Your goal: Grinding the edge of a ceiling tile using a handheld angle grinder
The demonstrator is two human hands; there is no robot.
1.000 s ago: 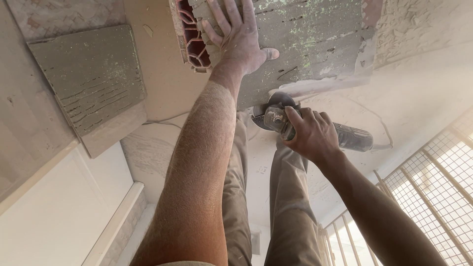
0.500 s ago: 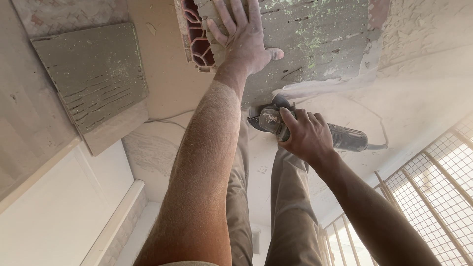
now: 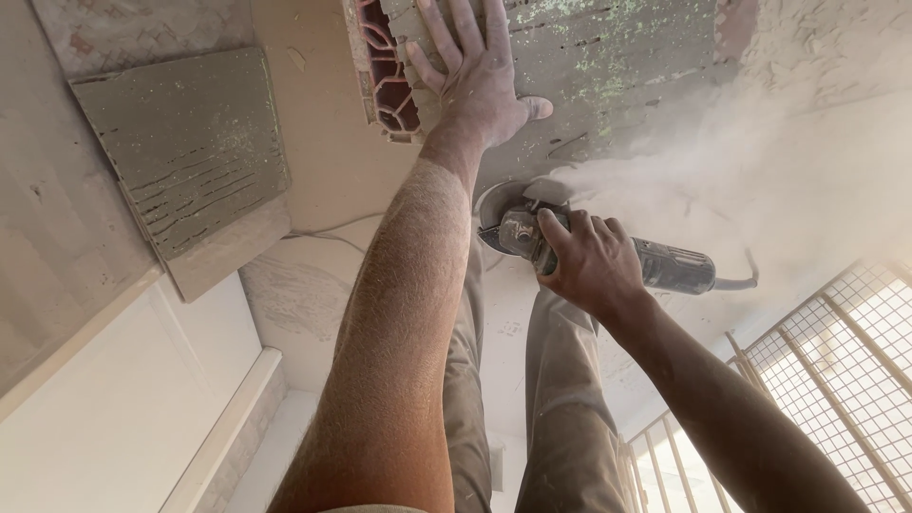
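Left hand spread flat on the tile; right hand clenched around the angle grinder. Risks: kickback toward nearby fingers, dust blinding the cut.

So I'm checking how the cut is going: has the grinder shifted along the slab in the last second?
Cannot tell. The grinder in the right hand sits at about the same spot under the slab edge, below the left hand; only dust has spread.

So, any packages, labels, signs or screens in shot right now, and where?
None that I can make out.
The left hand presses flat on a grey slab.
The right hand grips a dark angle grinder, with pale dust blowing off; any label on it is too small to tell.
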